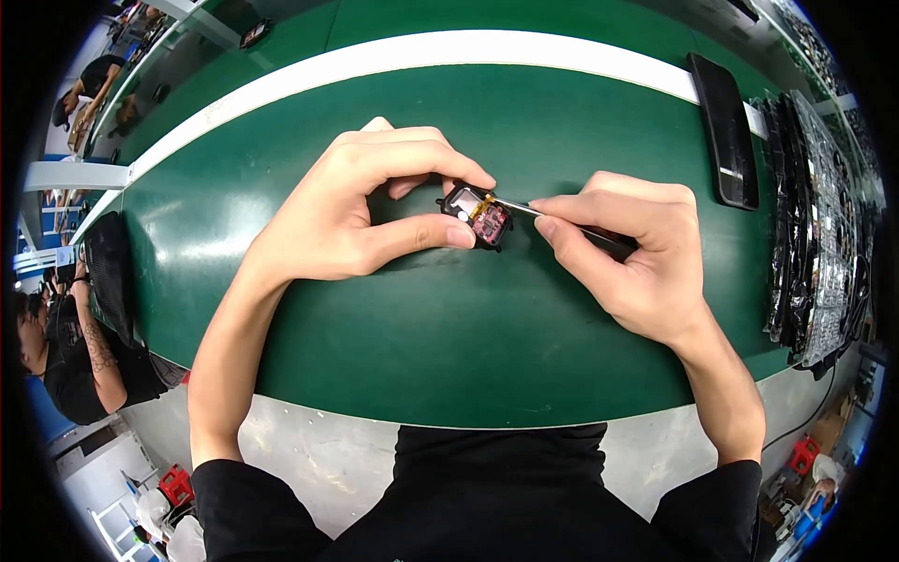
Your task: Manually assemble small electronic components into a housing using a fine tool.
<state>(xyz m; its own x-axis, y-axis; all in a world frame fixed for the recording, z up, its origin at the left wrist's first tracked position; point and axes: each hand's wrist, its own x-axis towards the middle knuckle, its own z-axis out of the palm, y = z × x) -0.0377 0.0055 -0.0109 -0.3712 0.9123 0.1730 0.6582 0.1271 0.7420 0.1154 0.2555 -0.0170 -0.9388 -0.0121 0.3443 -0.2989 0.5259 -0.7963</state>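
My left hand [375, 206] pinches a small black device housing [478, 215] between thumb and fingers, a little above the green table. It looks like an opened smartwatch case, with a red circuit board, a silvery block and a yellow-orange flex strip showing inside. From the right, my right hand [637, 244] grips a pair of slim metal tweezers [582, 226], dark toward the rear. Their tip reaches the upper right edge of the housing, by the flex strip. Whether the tip clasps anything is too small to tell.
A black phone-like slab [726, 131] lies at the far right, beside a stack of clear plastic trays [819, 225]. A white bar [449, 47] crosses behind the green table [421, 356]. At the left edge lies a black mesh item [112, 272], near a seated co-worker [80, 356].
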